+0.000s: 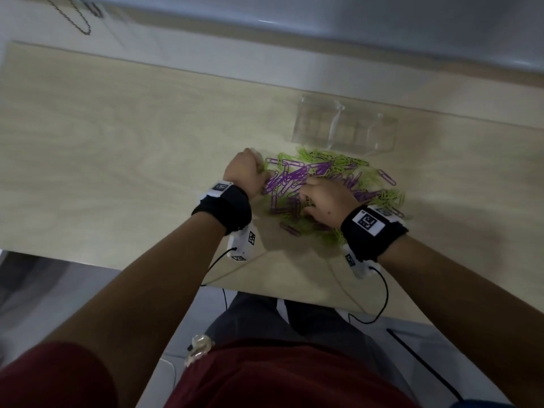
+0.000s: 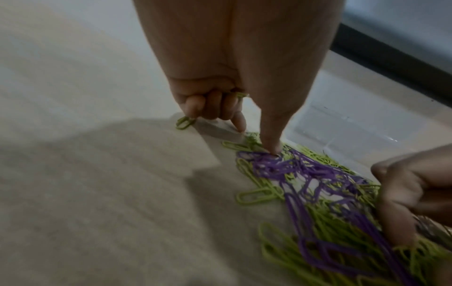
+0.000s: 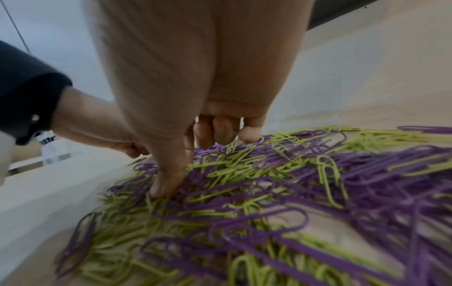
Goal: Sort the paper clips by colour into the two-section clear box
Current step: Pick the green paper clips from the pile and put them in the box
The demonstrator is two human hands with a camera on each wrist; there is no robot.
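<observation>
A mixed pile of purple and green paper clips lies on the wooden table, just in front of the two-section clear box; nothing shows inside the box. My left hand is at the pile's left edge. Its curled fingers hold green paper clips, while the thumb tip presses on a purple clip. My right hand sits on the near middle of the pile with its fingers curled. Its thumb and forefinger pinch down among purple clips.
The table's near edge runs just behind both wrists, with cables hanging from the wrist cameras. A chain hangs at the far left by the wall. Bare tabletop stretches left of the pile.
</observation>
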